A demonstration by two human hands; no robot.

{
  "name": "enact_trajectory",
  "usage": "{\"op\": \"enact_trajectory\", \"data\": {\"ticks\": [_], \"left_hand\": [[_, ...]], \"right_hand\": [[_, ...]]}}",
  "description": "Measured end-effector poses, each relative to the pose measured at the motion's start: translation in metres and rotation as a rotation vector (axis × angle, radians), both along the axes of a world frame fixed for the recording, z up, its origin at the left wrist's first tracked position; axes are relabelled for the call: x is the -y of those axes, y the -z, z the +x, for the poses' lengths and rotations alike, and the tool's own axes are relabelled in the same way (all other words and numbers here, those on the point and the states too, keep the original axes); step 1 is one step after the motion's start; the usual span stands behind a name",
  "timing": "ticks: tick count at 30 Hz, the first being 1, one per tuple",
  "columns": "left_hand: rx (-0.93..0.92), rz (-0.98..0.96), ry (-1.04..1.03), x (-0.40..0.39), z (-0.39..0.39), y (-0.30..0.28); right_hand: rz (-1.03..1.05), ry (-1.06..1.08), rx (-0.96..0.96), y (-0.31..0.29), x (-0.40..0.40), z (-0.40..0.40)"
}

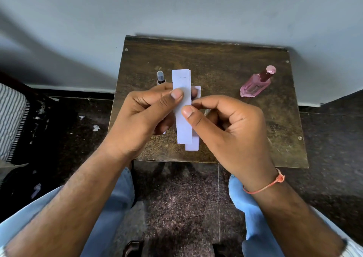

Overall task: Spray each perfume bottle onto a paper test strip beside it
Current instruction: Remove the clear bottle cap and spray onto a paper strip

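Step in hand: separating one strip from paper test strip stack (183, 107), held above tabletop (225, 64) centre. Left hand (145, 117) fingers clamped on stack; right hand (222, 127) thumb and fingers pinch offset strip. Pink perfume bottle (255, 85) at 2 o'clock, clear-capped bottle (160, 78) at 11 o'clock, both unsprayed. Next move likely: slide strip free, lay beside bottle.

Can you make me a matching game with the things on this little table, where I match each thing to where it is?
Things:
1. pink glass perfume bottle with a pink cap
2. small dark bottle with a clear cap
3. stack of white paper strips
4. orange thread bracelet

Places:
A. around the right wrist
B. on the right side of the brown wooden table
C. pinched between the left hand and the right hand
D. on the table just behind the left hand

Pairs: 1-B, 2-D, 3-C, 4-A
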State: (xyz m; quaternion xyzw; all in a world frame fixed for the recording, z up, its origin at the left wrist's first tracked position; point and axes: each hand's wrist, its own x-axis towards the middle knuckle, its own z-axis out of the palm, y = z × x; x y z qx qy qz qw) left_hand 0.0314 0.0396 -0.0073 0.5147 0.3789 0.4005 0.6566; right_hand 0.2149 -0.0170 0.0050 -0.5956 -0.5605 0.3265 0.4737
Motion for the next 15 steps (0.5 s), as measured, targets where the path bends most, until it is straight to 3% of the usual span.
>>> {"op": "enact_trajectory", "data": {"ticks": [8,15], "left_hand": [[-0.029,0.054,-0.037,-0.003,-0.003,0.009],[0.010,0.067,-0.047,0.000,0.001,0.013]], "right_hand": [[-0.055,-0.103,-0.240,-0.010,0.003,0.014],[-0.091,0.005,-0.191,-0.004,0.018,0.081]]}}
